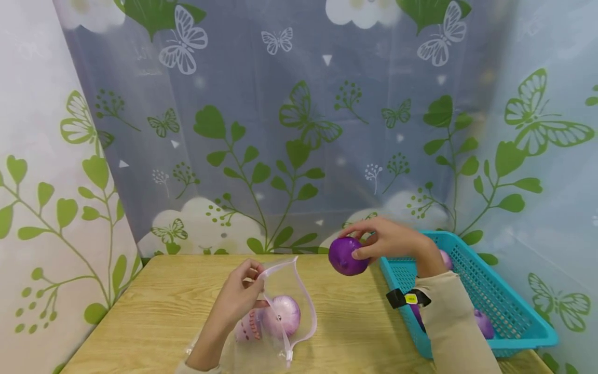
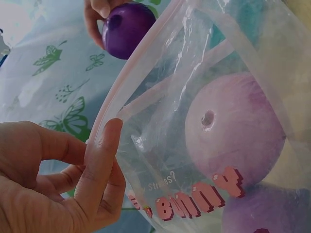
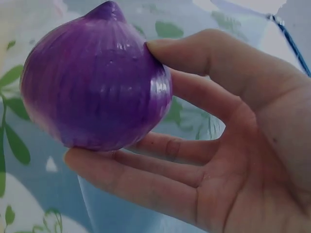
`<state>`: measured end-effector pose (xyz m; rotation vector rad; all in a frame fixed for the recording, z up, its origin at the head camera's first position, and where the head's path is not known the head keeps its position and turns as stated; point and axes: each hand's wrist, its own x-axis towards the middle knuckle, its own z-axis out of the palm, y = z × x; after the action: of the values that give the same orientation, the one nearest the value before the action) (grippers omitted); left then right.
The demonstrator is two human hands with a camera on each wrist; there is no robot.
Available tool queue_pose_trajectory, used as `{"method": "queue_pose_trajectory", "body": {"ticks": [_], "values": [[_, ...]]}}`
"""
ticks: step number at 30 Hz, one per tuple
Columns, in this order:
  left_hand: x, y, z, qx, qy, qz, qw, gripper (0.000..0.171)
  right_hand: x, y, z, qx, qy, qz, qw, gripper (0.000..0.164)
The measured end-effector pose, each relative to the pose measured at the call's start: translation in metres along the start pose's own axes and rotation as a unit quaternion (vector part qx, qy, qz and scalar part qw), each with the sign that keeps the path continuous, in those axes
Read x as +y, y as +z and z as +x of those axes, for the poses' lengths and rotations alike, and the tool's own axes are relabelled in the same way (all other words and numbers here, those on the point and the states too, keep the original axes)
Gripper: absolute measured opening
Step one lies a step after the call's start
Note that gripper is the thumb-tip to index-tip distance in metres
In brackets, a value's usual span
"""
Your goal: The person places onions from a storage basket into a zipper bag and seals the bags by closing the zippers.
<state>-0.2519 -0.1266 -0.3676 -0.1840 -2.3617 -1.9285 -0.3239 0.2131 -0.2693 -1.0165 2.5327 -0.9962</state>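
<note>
Butterfly-print backdrop behind wooden table

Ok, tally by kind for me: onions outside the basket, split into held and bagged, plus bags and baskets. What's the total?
Held onion, in the right hand: 1
Bagged onions: 2
Clear bag: 1
Teal basket: 1
Total: 5
</note>
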Motion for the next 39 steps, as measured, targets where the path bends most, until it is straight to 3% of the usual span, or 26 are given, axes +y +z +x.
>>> {"method": "queue_pose_trajectory", "body": {"ticks": [14, 23, 26, 39], "values": [[0.001, 0.0, 0.0, 0.006, 0.001, 0.0, 1.0, 0.008, -0.035, 0.07, 0.03, -0.035, -0.093, -0.091, 0.991, 0.046], [0.0, 0.0, 0.001, -0.002, 0.013, 0.0, 0.9999, 0.004, -0.037, 0.104, 0.037, 0.016, -0.112, -0.139, 0.984, 0.042], [0.0, 0.0, 0.002, -0.003, 0.016, -0.002, 0.9999, 0.004, -0.037, 0.113, 0.037, 0.023, -0.105, -0.136, 0.985, 0.043], [0.003, 0.0, 0.0, -0.005, 0.014, -0.008, 0.9999, 0.004, -0.039, 0.13, 0.039, 0.058, -0.124, -0.188, 0.973, 0.04]]}}
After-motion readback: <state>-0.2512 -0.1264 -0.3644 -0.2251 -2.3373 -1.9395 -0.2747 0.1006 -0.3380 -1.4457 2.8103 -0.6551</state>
